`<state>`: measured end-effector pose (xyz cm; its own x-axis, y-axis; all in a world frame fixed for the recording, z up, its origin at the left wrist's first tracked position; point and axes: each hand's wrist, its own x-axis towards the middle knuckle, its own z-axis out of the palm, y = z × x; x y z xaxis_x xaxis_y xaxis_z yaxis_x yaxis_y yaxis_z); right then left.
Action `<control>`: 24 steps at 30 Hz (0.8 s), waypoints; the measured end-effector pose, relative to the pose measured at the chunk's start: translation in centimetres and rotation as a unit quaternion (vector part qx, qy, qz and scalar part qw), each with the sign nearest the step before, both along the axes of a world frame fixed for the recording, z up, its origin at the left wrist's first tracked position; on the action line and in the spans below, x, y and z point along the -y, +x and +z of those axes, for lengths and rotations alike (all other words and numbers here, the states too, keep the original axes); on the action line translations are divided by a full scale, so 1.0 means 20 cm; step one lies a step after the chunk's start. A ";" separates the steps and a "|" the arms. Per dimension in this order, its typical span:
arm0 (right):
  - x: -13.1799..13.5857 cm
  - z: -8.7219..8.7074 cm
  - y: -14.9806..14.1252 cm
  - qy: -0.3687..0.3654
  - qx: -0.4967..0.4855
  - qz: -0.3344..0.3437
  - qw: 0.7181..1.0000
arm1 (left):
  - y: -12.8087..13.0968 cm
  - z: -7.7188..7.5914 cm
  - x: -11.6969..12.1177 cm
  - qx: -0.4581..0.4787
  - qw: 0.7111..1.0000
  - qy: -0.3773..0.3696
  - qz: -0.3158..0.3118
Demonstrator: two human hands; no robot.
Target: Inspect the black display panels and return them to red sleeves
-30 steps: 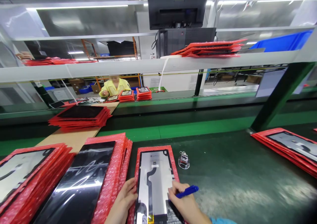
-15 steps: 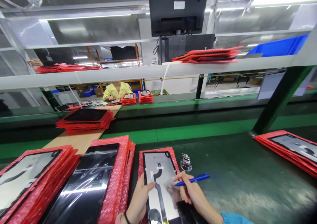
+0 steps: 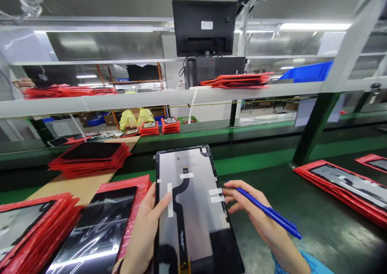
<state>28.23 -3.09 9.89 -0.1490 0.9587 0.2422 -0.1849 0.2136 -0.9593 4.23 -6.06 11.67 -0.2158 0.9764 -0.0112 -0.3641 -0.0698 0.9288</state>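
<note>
My left hand point(image 3: 144, 225) grips the left edge of a display panel point(image 3: 193, 209) and holds it up, tilted toward me. Its silver back faces me, with a black flex cable and white tape strips on it. My right hand point(image 3: 256, 219) touches the panel's right edge with its fingertips while a blue pen point(image 3: 269, 213) lies pinched between its fingers, pointing right. Just left of the raised panel lies a stack of red bubble-wrap sleeves point(image 3: 102, 229) with a glossy black panel on top.
More red sleeve stacks lie at the far left point(image 3: 27, 225), on the brown board point(image 3: 89, 157), at the right point(image 3: 341, 183) and on the upper shelf point(image 3: 238, 80). A black monitor point(image 3: 204, 26) hangs overhead. A person in yellow point(image 3: 133, 118) works across the green conveyor point(image 3: 256, 157).
The panel has been lifted off its red sleeve on the bench and raised toward me. My right hand moved from the panel's face to its right edge, pen still in it.
</note>
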 end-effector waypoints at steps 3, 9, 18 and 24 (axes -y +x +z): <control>0.04 0.06 -0.06 -0.029 -0.037 0.040 0.998 | -0.03 0.07 0.01 0.015 1.000 -0.009 0.010; 0.09 0.10 -0.13 -0.015 -0.018 0.064 0.998 | -0.10 0.12 0.02 0.020 0.998 0.003 0.060; -0.02 0.14 -0.23 0.087 0.145 0.030 0.985 | -0.19 0.06 -0.01 -0.047 0.997 0.004 0.064; -0.02 0.14 -0.31 0.082 0.162 -0.039 0.983 | -0.20 0.03 -0.03 -0.066 0.996 0.003 0.055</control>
